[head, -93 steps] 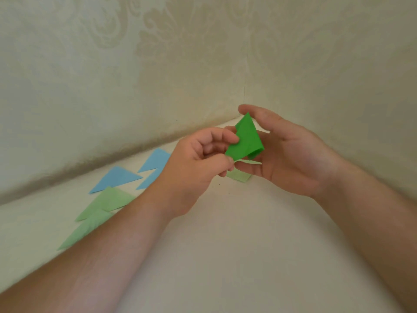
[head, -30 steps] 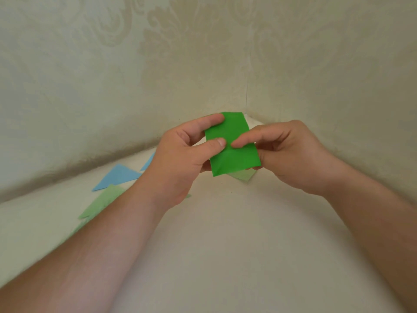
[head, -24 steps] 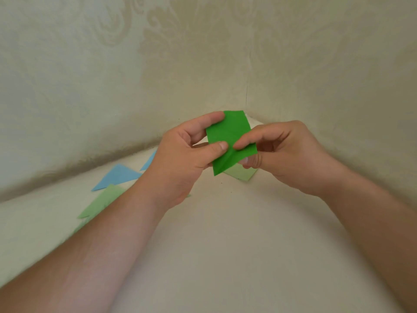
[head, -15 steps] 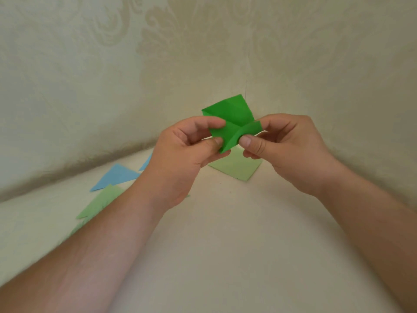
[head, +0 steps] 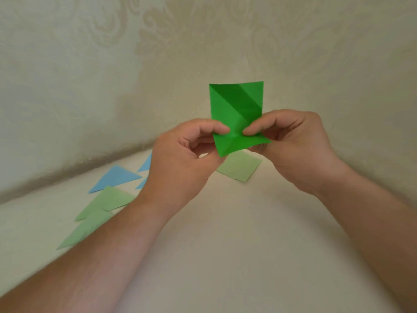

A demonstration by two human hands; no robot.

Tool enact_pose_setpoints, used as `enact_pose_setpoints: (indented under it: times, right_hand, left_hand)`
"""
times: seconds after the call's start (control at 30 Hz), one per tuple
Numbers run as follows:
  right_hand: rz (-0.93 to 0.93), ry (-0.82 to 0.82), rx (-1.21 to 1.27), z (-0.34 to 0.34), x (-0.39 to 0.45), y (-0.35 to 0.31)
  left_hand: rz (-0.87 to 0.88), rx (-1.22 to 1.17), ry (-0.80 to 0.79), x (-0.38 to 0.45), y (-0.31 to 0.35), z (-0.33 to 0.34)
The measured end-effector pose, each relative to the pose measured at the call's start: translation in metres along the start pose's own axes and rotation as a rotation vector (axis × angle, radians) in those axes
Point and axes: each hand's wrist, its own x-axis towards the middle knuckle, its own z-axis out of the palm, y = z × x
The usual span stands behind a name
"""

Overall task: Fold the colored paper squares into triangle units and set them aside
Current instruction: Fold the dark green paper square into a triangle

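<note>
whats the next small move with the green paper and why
Probably fold the green paper along its diagonal crease: both the left hand and right hand pinch its lower edge, it is opened out, creased but not yet a triangle.

Head camera — looking down, close over hands.

Both hands hold a creased dark green paper square (head: 237,114) in the air, the left hand (head: 182,159) and right hand (head: 293,145) each pinching its lower part. On the tabletop (head: 225,245) just beneath that paper lies a pale green square (head: 241,169). Left of the paper, beyond the left hand, lie blue triangles (head: 115,177) and pale green triangles (head: 106,199).
</note>
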Motion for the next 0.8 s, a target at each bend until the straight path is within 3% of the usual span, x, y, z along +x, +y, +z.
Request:
enact_pose_setpoints:
  times: [0.47,0.8]
  right_hand:
    - [-0.016,0.085,-0.073,-0.0022,0.0008,0.003]
    - [0.007,0.067,-0.089,0.0011,-0.0013,-0.0023]
  left_hand:
    - [0.029,0.116,0.032,0.0001,-0.0023,-0.0033]
    - [-0.208,-0.122,0.115,0.0017,0.0055,0.0029]
